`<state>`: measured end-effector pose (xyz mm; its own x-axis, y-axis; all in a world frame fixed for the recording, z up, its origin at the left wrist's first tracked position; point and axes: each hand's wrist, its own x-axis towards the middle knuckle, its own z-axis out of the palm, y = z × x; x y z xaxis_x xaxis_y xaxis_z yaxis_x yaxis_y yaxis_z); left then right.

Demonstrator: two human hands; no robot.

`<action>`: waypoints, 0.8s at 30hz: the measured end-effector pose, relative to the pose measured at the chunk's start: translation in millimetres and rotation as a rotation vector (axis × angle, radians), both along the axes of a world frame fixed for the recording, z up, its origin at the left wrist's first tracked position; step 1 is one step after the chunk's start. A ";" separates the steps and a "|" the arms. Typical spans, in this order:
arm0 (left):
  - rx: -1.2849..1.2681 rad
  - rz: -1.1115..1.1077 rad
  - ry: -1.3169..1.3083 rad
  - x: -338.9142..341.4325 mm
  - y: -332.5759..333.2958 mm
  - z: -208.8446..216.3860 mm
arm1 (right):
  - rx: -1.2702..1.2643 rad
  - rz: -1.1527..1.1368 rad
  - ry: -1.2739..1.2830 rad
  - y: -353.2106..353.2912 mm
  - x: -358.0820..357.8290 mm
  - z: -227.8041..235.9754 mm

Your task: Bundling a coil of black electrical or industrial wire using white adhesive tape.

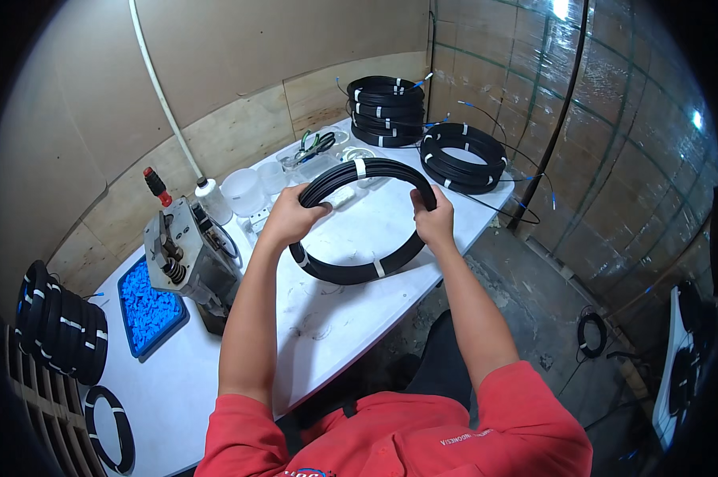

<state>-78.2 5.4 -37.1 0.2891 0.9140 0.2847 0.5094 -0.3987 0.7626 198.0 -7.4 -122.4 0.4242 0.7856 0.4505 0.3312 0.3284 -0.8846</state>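
Note:
Between my two hands is a coil of black cable (pixel 351 273), bound with white tape at several spots and raised over the white table. My left hand (pixel 294 215) is closed round its left side, with the thumb on the inner edge. On the opposite side my right hand (pixel 433 216) grips the coil too. Beyond it, at the far right of the table, lies a lower pile of black cable coils (pixel 464 176) with blue-tipped ends sticking out. A taller stack of coils (pixel 387 119) stands beside that pile.
A metal bench machine (pixel 204 254) with a red-black handle stands left, next to a blue tray (pixel 140 350) of small blue pieces. More coils (pixel 65 334) stand at the far left. Bottle (pixel 212 199), clear tubs (pixel 243 192) and pliers (pixel 319 145) line the back. The table (pixel 327 358) ends near me.

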 end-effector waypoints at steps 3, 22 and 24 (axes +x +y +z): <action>0.000 -0.007 0.013 0.4 -1.6 2.0 | 0.015 -0.039 -0.003 -1.0 -2.5 0.0; -0.063 0.036 0.062 4.9 -5.9 13.2 | 0.155 0.061 -0.059 1.0 5.4 9.6; -0.054 0.022 0.055 8.4 -4.0 9.9 | 0.223 0.064 -0.147 3.5 15.1 18.4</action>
<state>-69.8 1.4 -27.2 0.2826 0.9339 0.2191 0.5592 -0.3460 0.7534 213.1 -3.8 -104.0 0.2944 0.6829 0.6685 0.4229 0.5342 -0.7319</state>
